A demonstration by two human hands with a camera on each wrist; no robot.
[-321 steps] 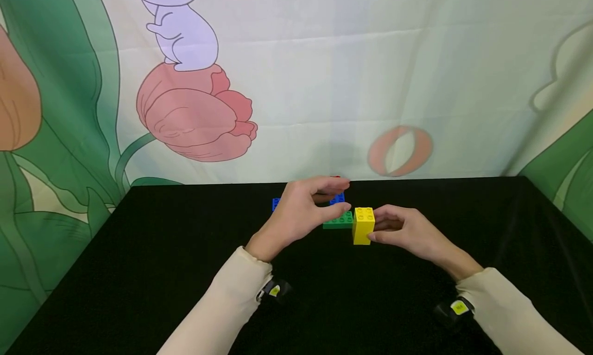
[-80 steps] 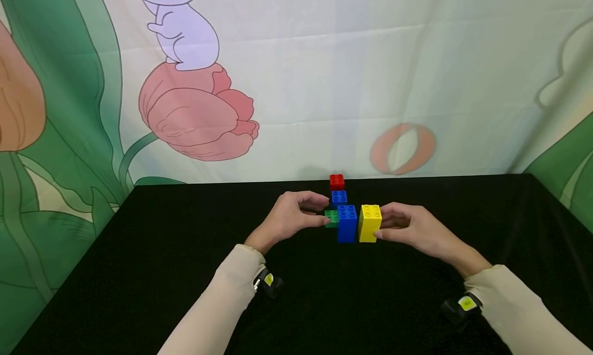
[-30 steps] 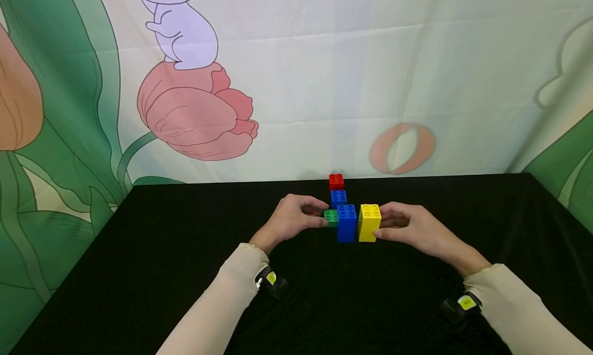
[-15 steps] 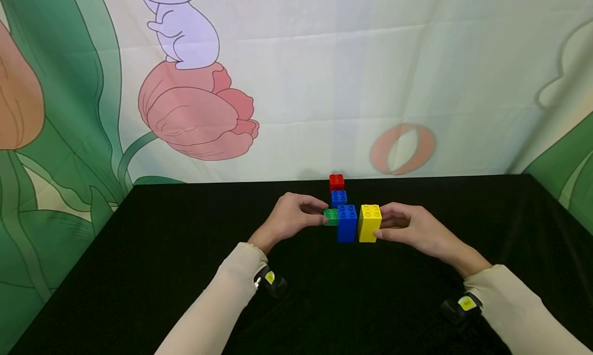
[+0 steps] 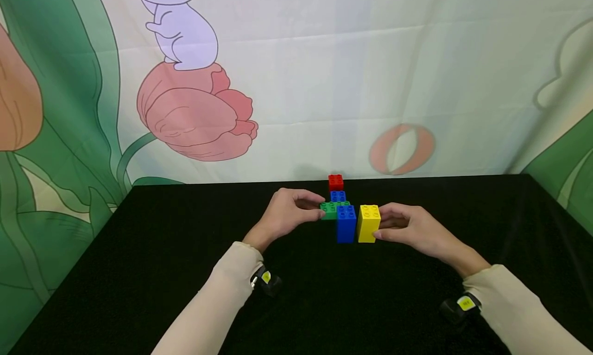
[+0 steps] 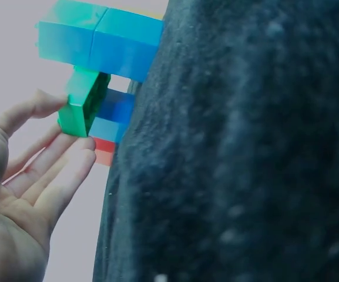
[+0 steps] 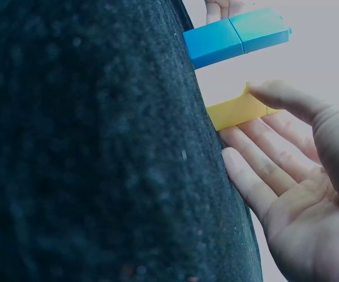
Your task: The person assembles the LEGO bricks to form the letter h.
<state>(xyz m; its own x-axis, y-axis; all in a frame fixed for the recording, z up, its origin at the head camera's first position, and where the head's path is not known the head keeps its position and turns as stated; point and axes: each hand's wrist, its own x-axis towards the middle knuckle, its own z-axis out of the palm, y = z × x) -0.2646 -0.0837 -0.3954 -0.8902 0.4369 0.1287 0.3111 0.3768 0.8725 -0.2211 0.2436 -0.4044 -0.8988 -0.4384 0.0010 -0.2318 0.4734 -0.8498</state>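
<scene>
My left hand pinches one end of a green toy building brick between thumb and fingertips. In the left wrist view the green brick is lifted off the cloth, part of its hollow underside showing. In front of it a blue two-brick tower stands upright and hides part of it. Right of that, apart by a narrow gap, is an upright yellow tower. My right hand holds the yellow tower's right side, thumb in front; in the right wrist view its fingers lie behind the yellow tower.
Behind the green brick stands a smaller blue brick. A red brick stands farther back, near the far edge of the black-covered table. A printed curtain hangs just beyond that edge.
Over the last second my left hand has raised the green brick. Since the oldest frame, the blue tower has come to stand left of the yellow one. My right hand has barely moved.
</scene>
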